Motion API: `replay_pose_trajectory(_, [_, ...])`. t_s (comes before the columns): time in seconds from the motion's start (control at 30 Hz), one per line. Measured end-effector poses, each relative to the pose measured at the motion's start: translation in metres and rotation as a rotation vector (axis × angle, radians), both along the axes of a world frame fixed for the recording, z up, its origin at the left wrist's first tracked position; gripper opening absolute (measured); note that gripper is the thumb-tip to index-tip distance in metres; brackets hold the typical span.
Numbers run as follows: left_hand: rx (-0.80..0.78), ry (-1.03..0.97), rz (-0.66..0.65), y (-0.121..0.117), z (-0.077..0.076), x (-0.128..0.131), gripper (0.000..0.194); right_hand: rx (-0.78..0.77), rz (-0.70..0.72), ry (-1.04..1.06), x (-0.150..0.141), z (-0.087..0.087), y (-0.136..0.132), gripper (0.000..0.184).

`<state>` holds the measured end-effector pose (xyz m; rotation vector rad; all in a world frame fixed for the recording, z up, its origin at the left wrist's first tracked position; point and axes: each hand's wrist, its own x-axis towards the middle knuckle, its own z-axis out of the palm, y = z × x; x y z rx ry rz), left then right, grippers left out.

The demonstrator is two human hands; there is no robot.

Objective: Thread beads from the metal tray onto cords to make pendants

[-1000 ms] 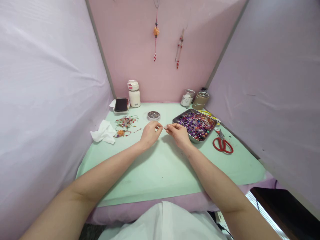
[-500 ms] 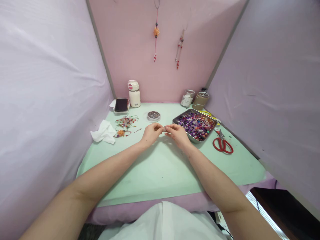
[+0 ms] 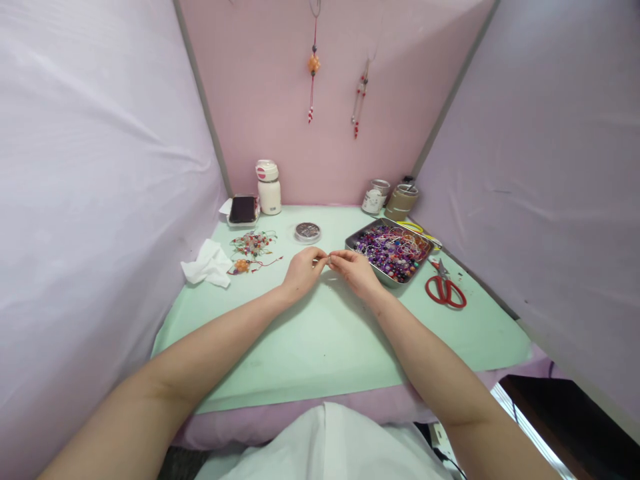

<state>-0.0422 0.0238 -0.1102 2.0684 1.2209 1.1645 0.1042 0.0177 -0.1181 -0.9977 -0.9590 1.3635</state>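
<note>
My left hand and my right hand meet fingertip to fingertip over the middle of the green cloth. Both are closed in a pinch. Between the fingertips shows a small pale piece that looks like a bead, mostly hidden by the fingers. Any thread on it is too fine to see. Just right of my right hand stands a metal tray of purple, red and dark beads with tangled cords on top. A small round case lies beyond my left hand.
Red-handled scissors lie right of the tray. On the left are a white tissue, knotted bead strings and an orange bead cluster. A white bottle and two jars stand at the back. Beaded pendants hang above.
A second ago the fingertips were slightly apart, with the small pale piece in my right fingers. My left fingers have come in against it. Nothing else on the table has moved.
</note>
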Motion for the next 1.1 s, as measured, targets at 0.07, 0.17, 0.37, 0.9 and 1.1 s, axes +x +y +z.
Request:
replay_pose_trajectory(0.07, [0.023, 0.008, -0.005, 0.0, -0.001, -0.001, 0.015, -0.015, 0.015, 0.005, 0.0, 0.001, -0.001, 0.022])
replay_pose_trajectory(0.17, [0.039, 0.017, -0.007, 0.0, -0.002, -0.001, 0.014, -0.019, 0.022, 0.005, -0.001, 0.004, -0.003, 0.022])
replay_pose_trajectory(0.37, [0.001, -0.013, -0.01, 0.0, -0.003, 0.0, 0.014, 0.029, -0.023, -0.022, -0.001, 0.004, -0.003, 0.021])
replay_pose_trajectory(0.9, [-0.178, -0.251, -0.032, 0.009, -0.006, 0.002, 0.01, 0.165, -0.016, -0.421, -0.005, 0.006, -0.007, 0.018])
replay_pose_trajectory(1.1, [-0.182, -0.391, 0.029, 0.011, 0.007, 0.002, 0.004, 0.194, 0.103, -0.664, -0.003, 0.0, -0.008, 0.013])
